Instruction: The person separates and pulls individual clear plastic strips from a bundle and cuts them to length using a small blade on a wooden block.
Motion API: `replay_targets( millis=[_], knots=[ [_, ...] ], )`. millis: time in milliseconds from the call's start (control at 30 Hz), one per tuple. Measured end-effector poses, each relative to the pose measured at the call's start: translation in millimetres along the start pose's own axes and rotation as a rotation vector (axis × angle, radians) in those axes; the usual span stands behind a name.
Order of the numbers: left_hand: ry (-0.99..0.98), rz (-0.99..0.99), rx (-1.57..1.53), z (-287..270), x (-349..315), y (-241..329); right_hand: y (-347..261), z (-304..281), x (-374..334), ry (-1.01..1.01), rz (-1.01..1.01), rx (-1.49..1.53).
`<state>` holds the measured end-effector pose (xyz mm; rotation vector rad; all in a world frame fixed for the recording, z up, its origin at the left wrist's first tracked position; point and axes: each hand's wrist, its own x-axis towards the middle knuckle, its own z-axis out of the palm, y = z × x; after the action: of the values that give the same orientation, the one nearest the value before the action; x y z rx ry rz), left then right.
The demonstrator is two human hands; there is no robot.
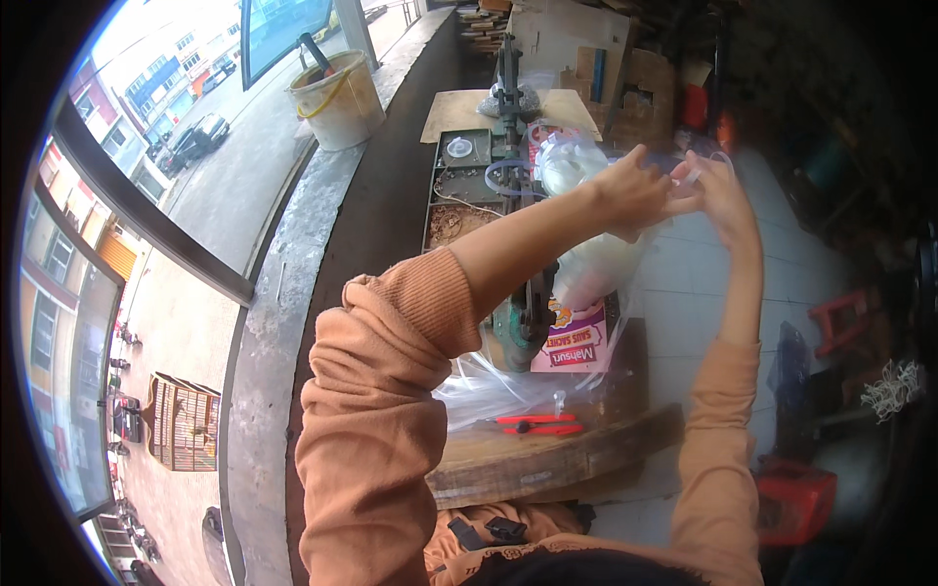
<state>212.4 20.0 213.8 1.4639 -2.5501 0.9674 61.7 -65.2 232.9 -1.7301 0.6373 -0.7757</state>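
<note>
My left hand [640, 192] and my right hand [718, 193] meet out over the far right side of the bench, fingers curled toward each other. Both pinch a clear plastic strip [690, 180], thin and partly hidden by the fingers. Beside my left hand is a bulging clear plastic bag [570, 164] with whitish contents. Under my left forearm, a second pale, filled bag [591, 273] lies against a pink printed packet [583, 350]. A loop of clear band [501, 178] curves around the long dark metal bar [510, 98] of a bench tool.
Red-handled pliers [539, 424] lie on the wooden bench [547, 469] close to me, beside crumpled clear plastic [469, 396]. A divided tray [459, 181] holds small parts. A bucket [337, 103] stands on the window ledge [293, 234]. Red stools [796, 500] are at the right.
</note>
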Motion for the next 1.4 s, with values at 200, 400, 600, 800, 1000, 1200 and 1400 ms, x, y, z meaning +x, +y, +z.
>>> replay_targets(
  millis=[200, 400, 600, 800, 1000, 1200, 1400],
  knots=[
    [0.365, -0.083, 0.065, 16, -17, -20, -6, -7, 24, -0.269, -0.109, -0.064],
    [0.421, -0.293, -0.277, 16, -34, -27, -33, 4, 75, -0.581, -0.08, -0.462],
    [0.482, -0.351, -0.397, 15, -33, -35, -21, 9, 105, -0.64, -0.097, -0.586],
    [0.479, -0.374, -0.381, 17, -31, -33, -3, 7, 99, -0.512, 0.009, -0.266],
    [0.489, -0.397, -0.361, 18, -31, -33, -5, 6, 109, -0.684, -0.007, -0.716],
    [0.543, -0.408, -0.372, 18, -30, -33, 22, -15, 86, -0.647, 0.091, 0.03],
    [0.534, -0.415, -0.359, 21, -32, -31, 64, -2, 8, 0.057, -0.011, 0.196]
  ],
)
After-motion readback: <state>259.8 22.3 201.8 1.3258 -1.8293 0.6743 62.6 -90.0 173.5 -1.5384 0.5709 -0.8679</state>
